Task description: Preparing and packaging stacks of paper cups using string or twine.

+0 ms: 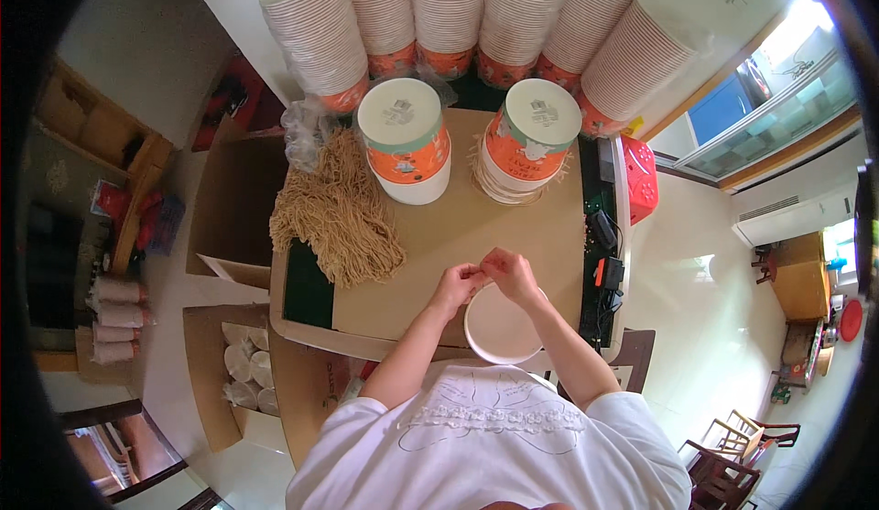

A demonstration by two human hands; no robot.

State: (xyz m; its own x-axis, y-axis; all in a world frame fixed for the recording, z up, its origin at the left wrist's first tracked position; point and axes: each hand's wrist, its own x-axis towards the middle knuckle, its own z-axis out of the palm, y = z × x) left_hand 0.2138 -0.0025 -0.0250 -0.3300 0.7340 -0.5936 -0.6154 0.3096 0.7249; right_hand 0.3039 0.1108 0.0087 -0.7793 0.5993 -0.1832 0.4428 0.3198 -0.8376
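Observation:
A white paper bucket (pixel 502 331) sits at the table's near edge, its round mouth facing up. Just above its far rim, my left hand (pixel 460 287) and my right hand (pixel 511 275) meet with fingertips pinched together. Whatever they pinch is too small to make out. Beyond them two paper buckets stand bottom up: one, orange and green printed (pixel 406 148), on the left, and a similar printed bucket (pixel 531 144) on the right, with tan cord loops around its lower part. A loose heap of tan cords (pixel 339 212) lies at the left of the cardboard sheet (pixel 439 281).
Tall stacks of nested buckets (pixel 449 16) in clear plastic line the table's far side. Cables and a black charger (pixel 606 276) lie along the right edge, by a red plastic stool (pixel 639 180). Open cardboard boxes (pixel 215 373) stand on the floor to the left.

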